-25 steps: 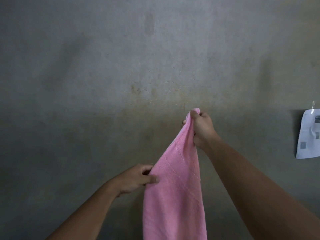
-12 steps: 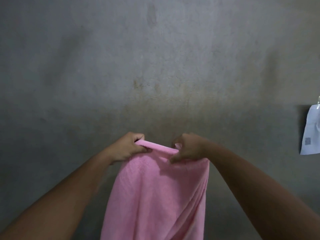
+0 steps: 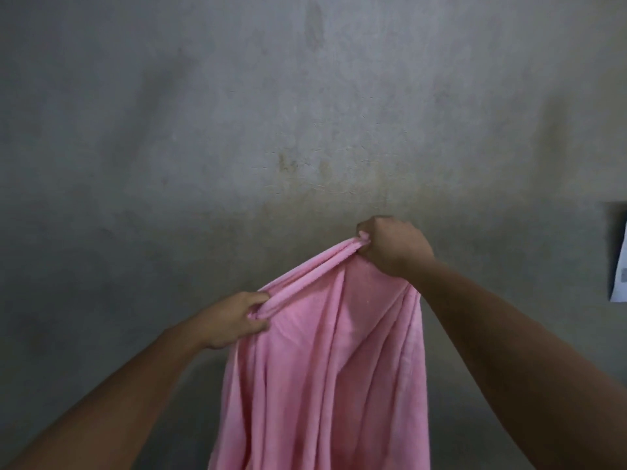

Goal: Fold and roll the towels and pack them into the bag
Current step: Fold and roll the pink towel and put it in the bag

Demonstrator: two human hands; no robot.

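Note:
A pink towel (image 3: pixel 325 368) hangs in the air in front of me, its lower part running out of the bottom of the view. My right hand (image 3: pixel 393 244) grips the top edge at its upper right end. My left hand (image 3: pixel 234 318) pinches the same edge lower down on the left. The edge slopes up from left to right and is bunched between the two hands. No bag is in view.
A bare, stained grey concrete wall (image 3: pixel 237 130) fills the background. A white sheet of paper (image 3: pixel 619 266) hangs at the right edge of the view.
My hands have spread apart along the towel's top edge: the right hand rose up and right, the left dropped lower. The towel hangs wider than a second ago.

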